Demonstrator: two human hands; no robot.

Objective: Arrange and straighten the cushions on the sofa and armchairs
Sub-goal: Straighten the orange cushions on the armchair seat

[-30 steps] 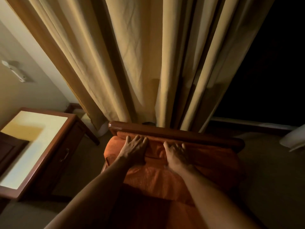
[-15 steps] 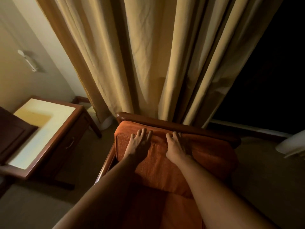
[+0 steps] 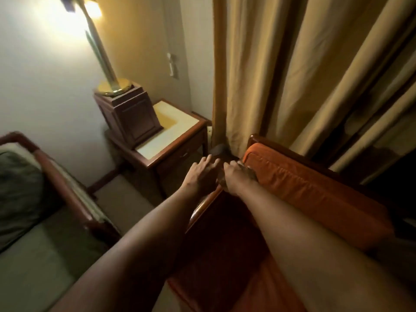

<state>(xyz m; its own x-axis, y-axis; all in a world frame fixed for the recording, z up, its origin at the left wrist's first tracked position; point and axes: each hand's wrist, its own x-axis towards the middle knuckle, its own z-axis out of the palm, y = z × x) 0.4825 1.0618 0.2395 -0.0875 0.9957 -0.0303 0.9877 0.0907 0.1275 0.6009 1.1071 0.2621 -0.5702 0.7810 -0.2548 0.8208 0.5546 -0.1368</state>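
Head view: your right hand (image 3: 238,176) curls its fingers (image 3: 233,165) over the left end of the orange cushion (image 3: 315,188), which stands against the armchair (image 3: 265,140) back. Your left hand (image 3: 200,174) hovers just left, fingers (image 3: 208,159) loosely spread, holding nothing. A side surface (image 3: 175,131) lies beyond them.

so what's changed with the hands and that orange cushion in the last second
Both hands slid from the middle of the orange back cushion to its left end. The right hand now curls over that corner; the left hand has come off, fingers spread beside it. The cushion stays against the chair's wooden back rail.
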